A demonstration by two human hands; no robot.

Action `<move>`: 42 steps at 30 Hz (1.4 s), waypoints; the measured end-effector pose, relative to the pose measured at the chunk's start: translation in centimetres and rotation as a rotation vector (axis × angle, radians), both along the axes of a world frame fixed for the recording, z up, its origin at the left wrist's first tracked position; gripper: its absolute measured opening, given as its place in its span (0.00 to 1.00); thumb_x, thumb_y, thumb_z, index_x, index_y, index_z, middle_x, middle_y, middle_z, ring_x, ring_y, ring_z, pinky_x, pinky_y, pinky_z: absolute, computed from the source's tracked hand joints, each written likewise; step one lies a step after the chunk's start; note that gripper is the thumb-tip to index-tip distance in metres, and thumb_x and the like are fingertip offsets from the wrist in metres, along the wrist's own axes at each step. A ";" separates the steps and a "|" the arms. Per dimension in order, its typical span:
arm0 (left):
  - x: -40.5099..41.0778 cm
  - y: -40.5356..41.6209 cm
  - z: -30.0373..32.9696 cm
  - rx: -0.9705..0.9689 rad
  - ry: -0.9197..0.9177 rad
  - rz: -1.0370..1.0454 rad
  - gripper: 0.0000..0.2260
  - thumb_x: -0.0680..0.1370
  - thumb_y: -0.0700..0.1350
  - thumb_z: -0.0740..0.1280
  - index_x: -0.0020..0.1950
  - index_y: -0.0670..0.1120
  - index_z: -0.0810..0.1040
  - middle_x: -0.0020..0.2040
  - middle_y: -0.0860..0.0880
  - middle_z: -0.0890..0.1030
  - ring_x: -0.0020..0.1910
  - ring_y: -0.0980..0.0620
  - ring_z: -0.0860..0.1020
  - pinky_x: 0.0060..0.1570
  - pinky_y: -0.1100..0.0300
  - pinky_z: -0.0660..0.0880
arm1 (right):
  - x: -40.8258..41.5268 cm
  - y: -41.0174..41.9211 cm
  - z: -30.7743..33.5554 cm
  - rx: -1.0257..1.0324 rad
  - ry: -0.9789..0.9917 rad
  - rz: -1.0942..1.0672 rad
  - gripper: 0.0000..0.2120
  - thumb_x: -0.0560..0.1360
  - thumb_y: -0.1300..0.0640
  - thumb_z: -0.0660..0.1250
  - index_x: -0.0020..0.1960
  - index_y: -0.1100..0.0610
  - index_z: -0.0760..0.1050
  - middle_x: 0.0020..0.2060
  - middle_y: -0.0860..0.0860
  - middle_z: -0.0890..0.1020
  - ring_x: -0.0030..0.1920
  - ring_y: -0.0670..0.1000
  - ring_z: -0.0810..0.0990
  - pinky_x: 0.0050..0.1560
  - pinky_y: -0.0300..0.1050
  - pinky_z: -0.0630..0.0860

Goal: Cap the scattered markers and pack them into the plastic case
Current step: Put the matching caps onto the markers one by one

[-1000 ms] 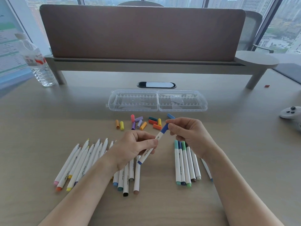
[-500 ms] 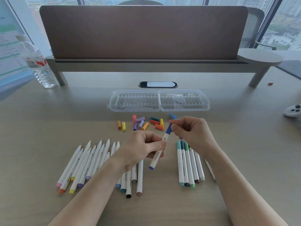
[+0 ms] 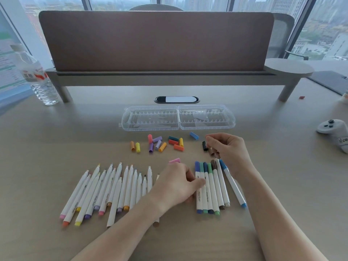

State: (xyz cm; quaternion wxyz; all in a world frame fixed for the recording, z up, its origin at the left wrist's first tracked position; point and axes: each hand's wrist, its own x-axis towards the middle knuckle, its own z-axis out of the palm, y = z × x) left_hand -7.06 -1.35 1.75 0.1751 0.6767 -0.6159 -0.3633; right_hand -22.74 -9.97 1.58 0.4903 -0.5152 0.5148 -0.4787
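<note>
A clear plastic case point(image 3: 178, 127) lies open and empty at mid-table. In front of it are several loose coloured caps point(image 3: 160, 143), a blue cap point(image 3: 194, 135) and a pink cap point(image 3: 174, 160). Several uncapped white markers point(image 3: 113, 191) lie fanned out on the left, and a row of capped markers point(image 3: 212, 187) lies on the right. My left hand point(image 3: 177, 185) pinches the blue-capped marker point(image 3: 197, 166), which lies at the left end of that row. My right hand point(image 3: 227, 149) hovers with loosely curled fingers beside a black cap point(image 3: 204, 146) and a brown cap point(image 3: 211, 152), holding nothing.
A water bottle point(image 3: 37, 76) stands at the back left beside a desk riser point(image 3: 169, 78) with a brown screen. A cable grommet point(image 3: 177, 99) sits behind the case. A white game controller point(image 3: 333, 129) lies at the right, with a small red bit point(image 3: 301, 97) beyond it.
The blue marker, held between both hands before, now lies at the left end of the capped row. My right hand released it and moved up to the black and brown caps.
</note>
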 end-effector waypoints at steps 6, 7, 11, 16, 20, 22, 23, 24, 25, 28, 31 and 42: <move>1.5 -0.1 0.8 -0.003 0.056 0.041 0.13 0.80 0.55 0.68 0.44 0.46 0.82 0.34 0.51 0.85 0.33 0.59 0.83 0.52 0.55 0.81 | 0.0 -0.1 0.0 0.023 0.018 -0.005 0.02 0.75 0.60 0.73 0.46 0.58 0.84 0.34 0.54 0.84 0.33 0.49 0.75 0.33 0.39 0.74; 2.0 -0.2 1.0 -0.026 0.054 0.062 0.13 0.80 0.54 0.68 0.43 0.46 0.82 0.33 0.51 0.85 0.33 0.61 0.82 0.52 0.55 0.81 | -0.1 -0.1 0.0 0.023 0.027 -0.001 0.02 0.75 0.60 0.73 0.46 0.58 0.85 0.34 0.54 0.84 0.33 0.49 0.75 0.33 0.39 0.74; 4.7 -0.6 1.7 -0.129 0.036 0.201 0.13 0.79 0.55 0.69 0.42 0.47 0.81 0.33 0.50 0.84 0.27 0.60 0.80 0.33 0.65 0.77 | -0.1 0.0 -0.3 0.014 0.097 0.030 0.02 0.75 0.59 0.73 0.45 0.55 0.85 0.34 0.52 0.84 0.31 0.46 0.75 0.37 0.41 0.74; 8.5 -0.5 1.9 -0.108 0.011 0.335 0.16 0.80 0.55 0.68 0.39 0.45 0.84 0.32 0.49 0.83 0.27 0.57 0.78 0.35 0.62 0.77 | 0.6 0.4 -0.4 -0.032 0.229 0.090 0.02 0.75 0.58 0.73 0.44 0.52 0.85 0.34 0.49 0.85 0.32 0.44 0.75 0.37 0.40 0.75; 8.7 0.2 2.4 0.055 -0.245 0.161 0.21 0.75 0.64 0.69 0.34 0.47 0.82 0.30 0.51 0.79 0.30 0.55 0.76 0.34 0.61 0.70 | 1.0 0.8 -0.4 -0.045 0.288 0.142 0.03 0.76 0.57 0.73 0.44 0.51 0.84 0.33 0.47 0.85 0.30 0.40 0.76 0.37 0.38 0.75; 8.2 0.5 2.3 0.119 -0.322 0.100 0.23 0.71 0.65 0.72 0.32 0.45 0.78 0.29 0.50 0.73 0.29 0.52 0.70 0.33 0.59 0.66 | 1.1 0.9 -0.5 -0.049 0.314 0.158 0.03 0.75 0.56 0.73 0.43 0.50 0.84 0.34 0.46 0.85 0.31 0.39 0.77 0.39 0.37 0.76; 7.8 0.5 2.3 0.138 -0.353 0.080 0.23 0.70 0.66 0.73 0.33 0.46 0.77 0.31 0.49 0.71 0.30 0.51 0.69 0.34 0.57 0.65 | 1.2 0.9 -0.5 -0.053 0.324 0.163 0.03 0.75 0.56 0.73 0.43 0.50 0.84 0.34 0.46 0.85 0.31 0.38 0.78 0.39 0.36 0.75; 7.5 0.6 2.3 0.147 -0.387 0.062 0.23 0.69 0.66 0.73 0.33 0.46 0.75 0.31 0.48 0.70 0.31 0.51 0.68 0.34 0.57 0.64 | 1.2 1.0 -0.5 -0.058 0.332 0.166 0.03 0.75 0.56 0.73 0.43 0.50 0.84 0.34 0.46 0.85 0.31 0.38 0.78 0.39 0.36 0.75; 7.1 0.6 2.5 0.145 -0.426 0.053 0.24 0.69 0.65 0.74 0.33 0.45 0.73 0.30 0.48 0.68 0.30 0.50 0.67 0.33 0.57 0.63 | 1.3 1.1 -0.5 -0.061 0.339 0.169 0.03 0.75 0.56 0.73 0.43 0.50 0.84 0.34 0.45 0.85 0.31 0.37 0.78 0.39 0.35 0.74; 6.1 0.6 2.9 0.122 -0.540 0.033 0.25 0.71 0.61 0.73 0.29 0.46 0.65 0.27 0.50 0.64 0.26 0.51 0.64 0.28 0.58 0.60 | 1.5 1.2 -0.6 -0.048 0.347 0.180 0.03 0.75 0.56 0.73 0.43 0.50 0.84 0.34 0.45 0.85 0.31 0.37 0.78 0.41 0.36 0.75; 5.8 0.1 2.8 0.134 -0.575 -0.002 0.21 0.73 0.57 0.71 0.31 0.46 0.67 0.28 0.49 0.65 0.28 0.51 0.66 0.28 0.58 0.61 | 1.7 1.4 -0.5 -0.032 0.343 0.194 0.03 0.75 0.56 0.73 0.43 0.50 0.84 0.34 0.45 0.85 0.30 0.37 0.78 0.40 0.37 0.74; 9.7 -1.0 1.9 -0.095 0.281 0.303 0.13 0.80 0.44 0.67 0.38 0.38 0.81 0.31 0.45 0.83 0.30 0.52 0.83 0.33 0.60 0.79 | 2.1 1.6 -0.2 -0.054 0.378 0.178 0.02 0.75 0.56 0.73 0.44 0.50 0.84 0.34 0.44 0.85 0.33 0.37 0.80 0.34 0.28 0.72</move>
